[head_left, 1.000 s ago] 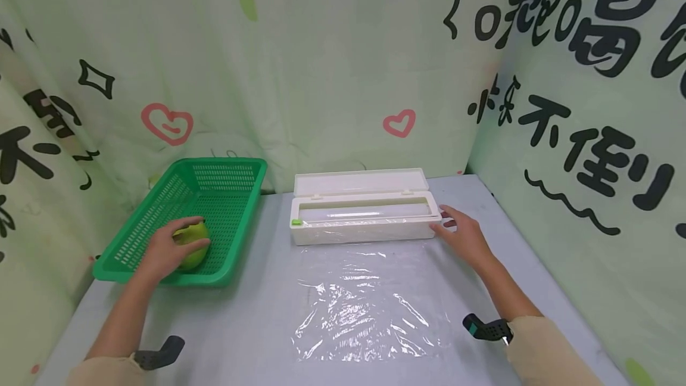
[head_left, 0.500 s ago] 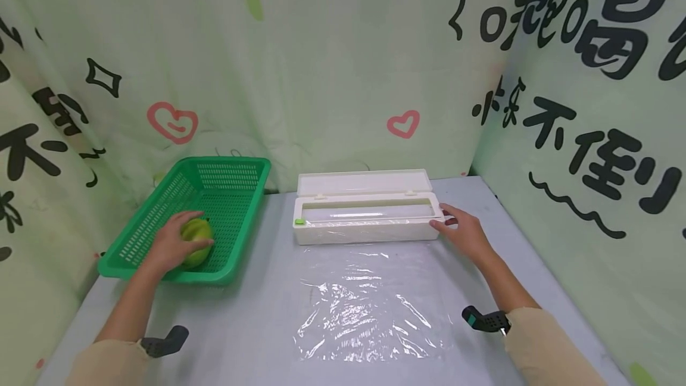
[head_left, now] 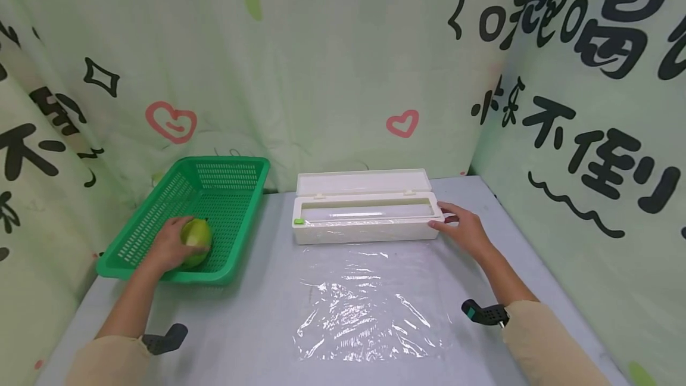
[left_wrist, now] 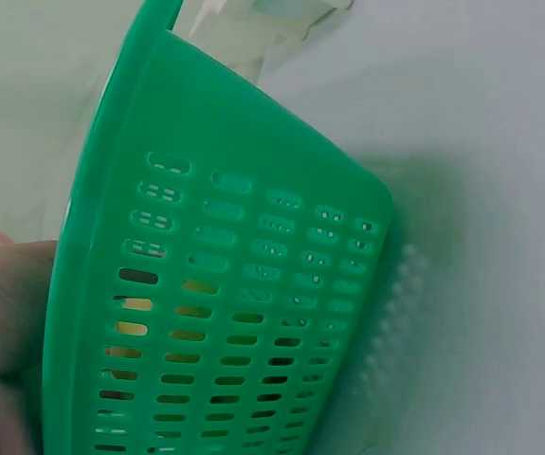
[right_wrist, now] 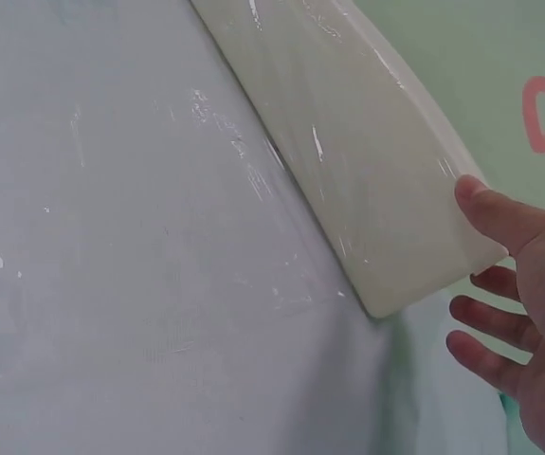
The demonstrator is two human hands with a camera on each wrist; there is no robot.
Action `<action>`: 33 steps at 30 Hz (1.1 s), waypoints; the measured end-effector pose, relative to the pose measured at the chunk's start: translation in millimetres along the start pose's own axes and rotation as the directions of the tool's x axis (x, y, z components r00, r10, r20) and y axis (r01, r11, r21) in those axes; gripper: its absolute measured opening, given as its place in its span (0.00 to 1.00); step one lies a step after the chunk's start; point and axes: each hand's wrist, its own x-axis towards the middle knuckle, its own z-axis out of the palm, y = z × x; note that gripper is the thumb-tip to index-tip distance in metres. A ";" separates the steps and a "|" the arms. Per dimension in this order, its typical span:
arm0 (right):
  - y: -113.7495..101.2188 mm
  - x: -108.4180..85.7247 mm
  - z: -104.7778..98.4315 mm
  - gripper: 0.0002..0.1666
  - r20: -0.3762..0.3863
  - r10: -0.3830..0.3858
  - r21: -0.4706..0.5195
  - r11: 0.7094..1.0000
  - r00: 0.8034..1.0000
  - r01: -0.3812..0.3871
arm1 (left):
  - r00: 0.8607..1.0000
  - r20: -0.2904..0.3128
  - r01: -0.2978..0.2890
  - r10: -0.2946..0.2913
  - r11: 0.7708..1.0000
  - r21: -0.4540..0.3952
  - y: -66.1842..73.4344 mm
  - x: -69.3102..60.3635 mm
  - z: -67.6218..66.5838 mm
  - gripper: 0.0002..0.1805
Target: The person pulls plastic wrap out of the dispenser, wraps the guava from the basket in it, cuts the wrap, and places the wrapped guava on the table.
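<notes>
Left hand (head_left: 170,247): curled round green fruit (head_left: 197,234)
Green fruit: in basket (head_left: 231,176), left — between thumb and fingers
Right hand (head_left: 467,232): pinching white box (head_left: 364,183) — right end
Clear film (head_left: 370,311): on counter (head_left: 241,329), near side

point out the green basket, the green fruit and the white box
Green basket (head_left: 250,219): head view, right rim
Green fruit (head_left: 196,233): head view, upper side
White box (head_left: 364,182): head view, open lid

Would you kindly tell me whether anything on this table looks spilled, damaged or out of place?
Nothing stands out: the plastic film is creased but lies before the open white box, and the green basket sits upright.
</notes>
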 end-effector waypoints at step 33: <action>5.0 -1.0 3.4 0.40 -0.036 0.013 0.054 0.998 0.999 -0.011 | 0.999 -0.042 -0.026 0.027 0.999 0.019 -6.0 1.3 -0.3 0.43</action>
